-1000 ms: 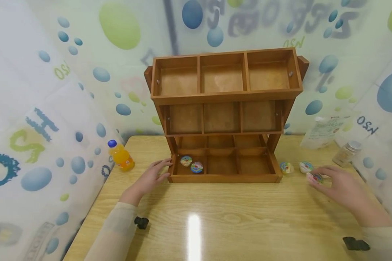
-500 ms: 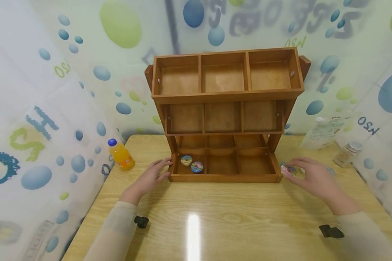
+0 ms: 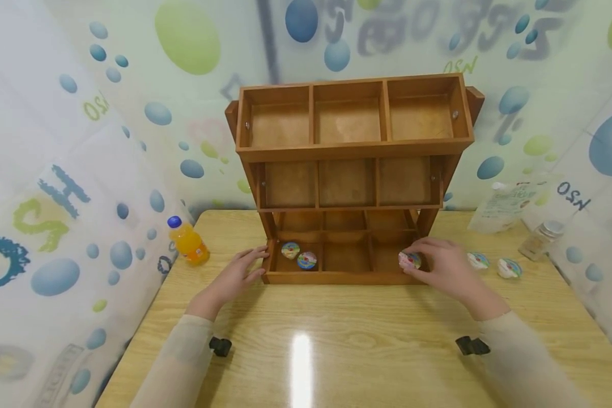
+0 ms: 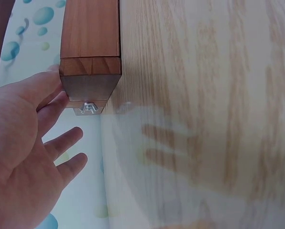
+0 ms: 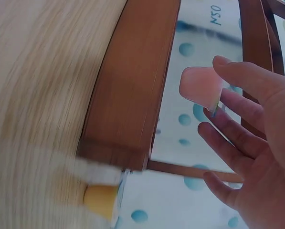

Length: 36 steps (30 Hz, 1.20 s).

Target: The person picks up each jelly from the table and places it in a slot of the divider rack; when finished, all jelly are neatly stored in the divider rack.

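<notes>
My right hand [image 3: 446,269] pinches a pink jelly cup [image 3: 409,261] between thumb and fingers, over the bottom right compartment of the wooden rack [image 3: 349,279]. In the right wrist view the pink cup's rounded side faces the camera. My left hand [image 3: 234,279] touches the rack's lower left end with its fingers extended. Two jelly cups, one upper [image 3: 290,250] and one lower [image 3: 307,260], lie in the bottom left compartment. Right of the rack are two more cups, a nearer one [image 3: 510,268] and one [image 3: 477,260] beside the hand. A yellow jelly cup [image 5: 101,201] shows in the right wrist view.
An orange drink bottle [image 3: 189,242] with a blue cap stands on the table [image 3: 306,317] at the left. At the right are a clear jar [image 3: 542,240] and a translucent printed pouch [image 3: 505,208]. Patterned sheets [image 3: 194,107] enclose the back and sides.
My right hand has carried the pink jelly cup leftward from the table on the right to over the bottom right compartment. My left hand has stayed at the rack's end.
</notes>
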Available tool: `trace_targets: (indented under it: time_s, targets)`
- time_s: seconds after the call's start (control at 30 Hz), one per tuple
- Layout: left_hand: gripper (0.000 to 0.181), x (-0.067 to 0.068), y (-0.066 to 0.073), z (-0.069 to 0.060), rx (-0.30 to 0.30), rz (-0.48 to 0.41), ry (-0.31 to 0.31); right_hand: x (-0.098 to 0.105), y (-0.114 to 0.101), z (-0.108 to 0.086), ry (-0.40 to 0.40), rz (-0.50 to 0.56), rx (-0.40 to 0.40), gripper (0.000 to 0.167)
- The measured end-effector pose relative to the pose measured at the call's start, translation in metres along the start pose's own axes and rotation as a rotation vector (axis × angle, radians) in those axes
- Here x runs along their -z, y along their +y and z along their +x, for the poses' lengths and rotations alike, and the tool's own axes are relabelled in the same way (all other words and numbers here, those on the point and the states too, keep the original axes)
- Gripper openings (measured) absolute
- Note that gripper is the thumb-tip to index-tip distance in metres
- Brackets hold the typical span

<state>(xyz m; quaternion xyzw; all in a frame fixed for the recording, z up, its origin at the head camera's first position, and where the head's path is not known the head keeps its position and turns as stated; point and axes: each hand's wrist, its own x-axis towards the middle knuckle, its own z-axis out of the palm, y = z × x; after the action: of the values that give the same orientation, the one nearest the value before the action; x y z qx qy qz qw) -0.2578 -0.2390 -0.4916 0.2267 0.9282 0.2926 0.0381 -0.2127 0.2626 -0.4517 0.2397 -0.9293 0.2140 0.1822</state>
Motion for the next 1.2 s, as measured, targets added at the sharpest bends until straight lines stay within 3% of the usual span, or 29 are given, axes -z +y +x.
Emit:
trace_targets:
  time_s: [0.6,1.2]
  targets:
    - [0.048,0.0,0.0,-0.001,0.005,-0.006,-0.005,-0.031,-0.028,0.042,-0.203,0.129,-0.094,0.036]
    - [0.048,0.0,-0.002,0.0,0.0,0.002,-0.004,-0.079,-0.051,0.089,-0.233,0.201,-0.055,0.032]
